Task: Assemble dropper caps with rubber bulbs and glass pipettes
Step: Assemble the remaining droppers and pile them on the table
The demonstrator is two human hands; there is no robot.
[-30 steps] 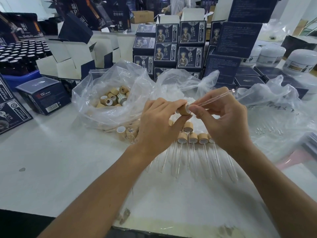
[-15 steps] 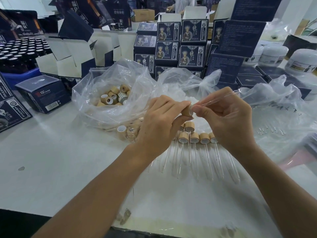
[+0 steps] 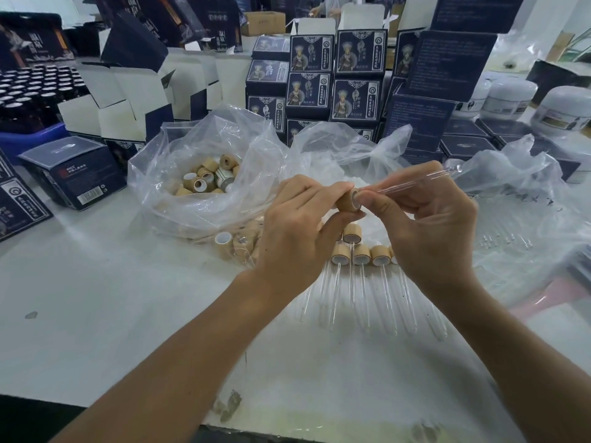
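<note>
My left hand grips a tan wood-look dropper cap between thumb and fingers, its open end facing right. My right hand pinches a clear glass pipette whose near end sits at the cap's opening; the tip points up and right. Below the hands lies a row of assembled droppers, caps away from me and glass tubes toward me. A clear plastic bag at the left holds several loose caps.
A second clear bag with loose pipettes lies at the right. Dark blue printed boxes are stacked behind, open cartons and dark bottles at the left, white jars at the far right. The white table ends near me.
The hands stay together above the row and have drifted slightly right. The pipette's end has gone from just outside the cap to its opening.
</note>
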